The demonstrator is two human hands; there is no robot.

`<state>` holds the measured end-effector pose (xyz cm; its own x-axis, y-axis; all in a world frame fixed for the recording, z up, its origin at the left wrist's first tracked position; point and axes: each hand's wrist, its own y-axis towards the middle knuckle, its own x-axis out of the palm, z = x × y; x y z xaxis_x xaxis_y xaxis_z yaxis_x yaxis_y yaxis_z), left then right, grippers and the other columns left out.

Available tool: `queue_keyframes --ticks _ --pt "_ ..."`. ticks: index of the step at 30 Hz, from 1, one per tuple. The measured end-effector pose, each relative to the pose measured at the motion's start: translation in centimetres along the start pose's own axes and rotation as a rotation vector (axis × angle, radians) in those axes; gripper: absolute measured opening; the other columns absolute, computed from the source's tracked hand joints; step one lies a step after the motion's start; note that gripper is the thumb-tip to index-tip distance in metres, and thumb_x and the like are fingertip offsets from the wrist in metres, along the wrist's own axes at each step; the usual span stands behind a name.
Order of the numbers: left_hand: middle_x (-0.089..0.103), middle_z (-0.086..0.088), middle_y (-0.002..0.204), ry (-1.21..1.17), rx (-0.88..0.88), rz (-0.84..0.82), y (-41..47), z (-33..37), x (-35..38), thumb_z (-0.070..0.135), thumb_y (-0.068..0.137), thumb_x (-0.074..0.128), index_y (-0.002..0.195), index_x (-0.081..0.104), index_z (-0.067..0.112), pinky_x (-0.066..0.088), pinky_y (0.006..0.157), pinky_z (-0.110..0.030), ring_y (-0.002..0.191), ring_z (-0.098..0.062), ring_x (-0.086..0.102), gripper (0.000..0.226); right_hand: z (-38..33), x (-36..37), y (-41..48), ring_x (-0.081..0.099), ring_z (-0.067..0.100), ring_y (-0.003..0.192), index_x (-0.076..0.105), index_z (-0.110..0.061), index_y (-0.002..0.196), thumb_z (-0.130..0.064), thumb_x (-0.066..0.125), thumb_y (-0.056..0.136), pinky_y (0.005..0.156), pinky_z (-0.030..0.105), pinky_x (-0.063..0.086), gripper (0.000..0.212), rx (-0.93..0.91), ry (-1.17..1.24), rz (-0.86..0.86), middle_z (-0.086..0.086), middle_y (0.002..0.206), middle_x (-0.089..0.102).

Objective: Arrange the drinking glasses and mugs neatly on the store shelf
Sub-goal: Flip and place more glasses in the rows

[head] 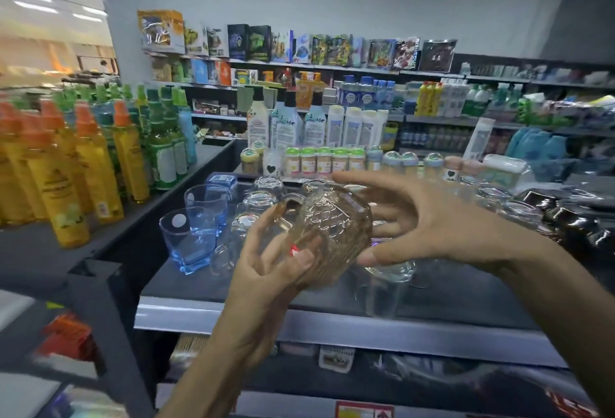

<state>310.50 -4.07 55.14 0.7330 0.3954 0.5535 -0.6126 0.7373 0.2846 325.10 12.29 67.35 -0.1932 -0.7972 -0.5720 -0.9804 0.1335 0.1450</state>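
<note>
Left hand (266, 264) curls its fingers round the amber ribbed glass (329, 228), held tilted in the air above the shelf (299, 321). Right hand (416, 218) is spread, fingers straight, just right of the held glass; contact cannot be told. Left of the grip stand blue tumblers (189, 241). Behind the grip, clear glasses (263, 198) sit upside down. Far right of it, dark mugs (565, 218). Yellow bottles (66, 184) are well left.

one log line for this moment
left hand: holds amber glass over shelf | right hand: open beside it | blue glasses: upright at shelf's left
</note>
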Motion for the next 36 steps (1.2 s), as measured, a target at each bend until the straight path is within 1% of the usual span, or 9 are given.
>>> queue_keyframes --ticks 2,4,7,11,17,21,24,31,36 --pt "0.071 -0.011 0.132 0.025 0.055 0.072 -0.1 -0.2 0.6 0.011 0.063 0.087 0.149 0.043 0.029 0.061 0.089 -0.043 0.12 -0.032 0.069 0.098 -0.6 0.9 0.6 0.06 -0.003 0.125 0.055 -0.04 0.142 -0.04 0.09 0.068 0.112 0.032 0.048 0.082 0.007 -0.157 0.065 -0.023 0.137 0.063" --pt "0.072 -0.009 0.129 0.061 0.084 0.104 -0.5 -0.3 1.1 0.004 0.066 0.087 0.147 0.043 0.031 0.06 0.088 -0.035 0.119 -0.028 0.07 0.096 -1.2 1.5 1.6 0.062 -0.008 0.116 0.059 -0.038 0.138 -0.054 0.088 0.066 0.107 0.024 0.049 0.078 0.02 -0.342 0.13 -0.025 0.127 0.067" --pt "0.072 -0.008 0.13 0.171 0.084 0.127 -0.5 -0.1 0.7 0.003 0.069 0.086 0.143 0.046 0.034 0.059 0.092 -0.034 0.119 -0.025 0.07 0.091 -1.4 1.2 3.2 0.065 -0.006 0.103 0.065 -0.035 0.127 -0.054 0.092 0.064 0.097 0.026 0.053 0.072 0.037 -0.469 0.135 -0.022 0.115 0.07" --pt "0.071 -0.003 0.128 0.467 0.061 0.152 -0.6 0.5 -0.8 0.008 0.081 0.086 0.141 0.049 0.035 0.056 0.102 -0.047 0.111 -0.019 0.073 0.075 -0.5 0.5 5.0 0.065 -0.004 0.095 0.065 -0.037 0.123 -0.044 0.094 0.064 0.09 0.029 0.054 0.067 0.025 -0.526 0.099 -0.022 0.11 0.069" --pt "0.07 0.015 0.118 0.843 0.167 0.16 -2.2 0.9 -2.9 0.01 0.094 0.072 0.119 0.066 0.03 0.057 0.085 -0.02 0.104 -0.003 0.069 0.033 1.1 0.1 7.4 0.059 -0.001 0.099 0.062 -0.034 0.131 -0.04 0.095 0.063 0.079 0.016 0.042 0.076 0.036 -0.679 0.101 -0.016 0.122 0.063" --pt "0.071 0.013 0.115 0.912 0.167 0.147 -2.8 0.4 -3.6 0.009 0.095 0.069 0.114 0.07 0.027 0.058 0.084 -0.023 0.104 -0.004 0.068 0.026 2.8 0.7 8.1 0.058 0.011 0.114 0.06 -0.026 0.137 -0.043 0.094 0.063 0.097 0.029 0.047 0.083 0.066 -0.759 0.094 -0.009 0.131 0.062" --pt "0.071 0.009 0.113 0.963 0.194 0.14 -2.6 0.2 -3.5 0.01 0.096 0.068 0.112 0.071 0.026 0.058 0.083 -0.023 0.103 -0.005 0.068 0.023 3.9 1.5 8.6 0.055 0.011 0.11 0.056 -0.021 0.139 -0.043 0.095 0.063 0.093 0.025 0.043 0.088 0.079 -0.784 0.105 -0.006 0.131 0.061" --pt "0.071 0.009 0.109 1.021 0.214 0.131 -1.1 -0.7 -2.5 0.01 0.093 0.068 0.11 0.071 0.026 0.055 0.078 -0.021 0.098 -0.005 0.067 0.023 6.0 3.1 9.4 0.062 0.022 0.109 0.06 -0.011 0.133 -0.046 0.095 0.059 0.091 0.035 0.052 0.089 0.093 -0.858 0.095 0.005 0.127 0.067" --pt "0.071 0.008 0.108 1.042 0.226 0.147 -0.1 -1.3 -2.0 0.012 0.092 0.069 0.108 0.071 0.026 0.059 0.082 -0.031 0.097 -0.005 0.067 0.021 6.6 3.6 9.4 0.06 0.016 0.107 0.061 -0.012 0.136 -0.043 0.095 0.063 0.084 0.024 0.042 0.087 0.088 -0.814 0.069 0.002 0.13 0.067"
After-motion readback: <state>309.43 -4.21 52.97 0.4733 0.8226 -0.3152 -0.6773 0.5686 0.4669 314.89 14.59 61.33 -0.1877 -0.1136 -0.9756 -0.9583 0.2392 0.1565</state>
